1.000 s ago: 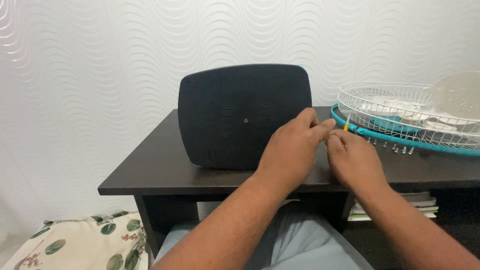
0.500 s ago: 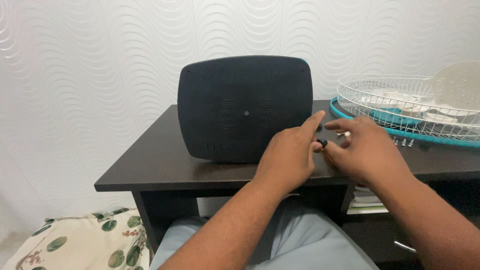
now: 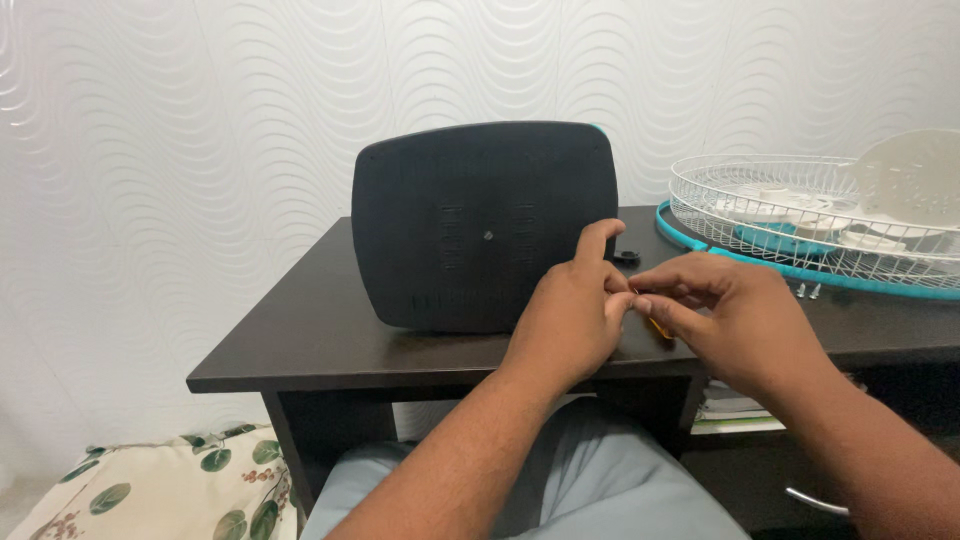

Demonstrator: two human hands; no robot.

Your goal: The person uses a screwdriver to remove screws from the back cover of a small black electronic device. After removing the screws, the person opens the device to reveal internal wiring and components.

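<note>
The left hand and the right hand meet over the dark wooden worktop, fingertips pinched on a small yellow thing, too tiny to tell what. Just behind stands the black rounded plastic fan base. The white wire fan guard with a teal rim lies off to the right, so the fan looks taken apart

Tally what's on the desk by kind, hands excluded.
Black rounded fan base panel, upright: 1
White wire fan grille with teal rim: 1
Pale fan blade: 1
Small screws: 2
Small black knob: 1
Total: 6
</note>
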